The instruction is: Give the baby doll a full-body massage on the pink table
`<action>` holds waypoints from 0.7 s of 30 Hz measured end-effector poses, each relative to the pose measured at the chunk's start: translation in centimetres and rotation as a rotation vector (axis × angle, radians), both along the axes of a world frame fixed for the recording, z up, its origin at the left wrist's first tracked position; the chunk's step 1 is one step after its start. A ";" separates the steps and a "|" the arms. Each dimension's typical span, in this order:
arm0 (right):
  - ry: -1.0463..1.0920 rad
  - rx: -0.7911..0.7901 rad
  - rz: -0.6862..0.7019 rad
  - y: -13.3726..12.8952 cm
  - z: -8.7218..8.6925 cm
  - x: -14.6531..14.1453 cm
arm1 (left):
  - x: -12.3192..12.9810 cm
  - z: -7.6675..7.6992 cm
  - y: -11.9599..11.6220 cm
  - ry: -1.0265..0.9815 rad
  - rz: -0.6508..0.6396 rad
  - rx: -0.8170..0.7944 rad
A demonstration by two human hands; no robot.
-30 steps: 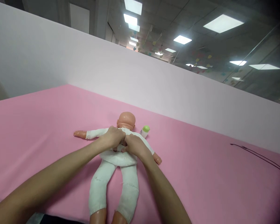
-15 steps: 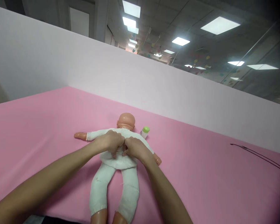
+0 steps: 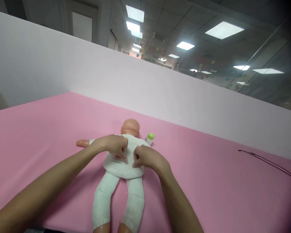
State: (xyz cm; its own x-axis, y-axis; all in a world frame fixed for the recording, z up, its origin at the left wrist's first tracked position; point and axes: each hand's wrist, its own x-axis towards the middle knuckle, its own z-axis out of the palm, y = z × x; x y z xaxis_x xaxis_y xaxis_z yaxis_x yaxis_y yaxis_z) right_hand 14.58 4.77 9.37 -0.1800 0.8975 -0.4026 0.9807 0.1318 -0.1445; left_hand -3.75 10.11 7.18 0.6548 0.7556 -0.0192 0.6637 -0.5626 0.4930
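Note:
A baby doll (image 3: 128, 168) in white clothes lies on the pink surface, its bald head pointing away and its arms spread. The face does not show. My left hand (image 3: 116, 147) is over the left side of the doll's upper back, its fingers curled in. Over the right side, a small gap away, is my right hand (image 3: 147, 157), also closed with curled fingers. Whether either holds a bit of the cloth is too small to tell.
A small white bottle with a green cap (image 3: 150, 138) is beside the doll's right shoulder area. Thin black cords (image 3: 269, 164) lie at the far right. A white partition (image 3: 160, 94) rises behind the pink surface (image 3: 208, 181).
My hands have moved apart, the left one a little to the left and the right one to the right. More of the doll's white back shows between them.

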 end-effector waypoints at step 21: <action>0.241 -0.259 -0.158 2.2 -0.3 3.3 | 0.7 -3.6 3.6 -0.455 0.235 -0.324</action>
State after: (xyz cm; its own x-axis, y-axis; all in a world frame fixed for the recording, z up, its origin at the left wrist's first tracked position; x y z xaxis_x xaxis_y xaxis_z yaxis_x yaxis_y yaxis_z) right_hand 17.86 6.95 9.07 -0.1648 0.7959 -0.5825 0.9199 -0.0890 -0.3819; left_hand -3.09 13.75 3.57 0.4677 0.8834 -0.0291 0.4338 -0.2007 0.8783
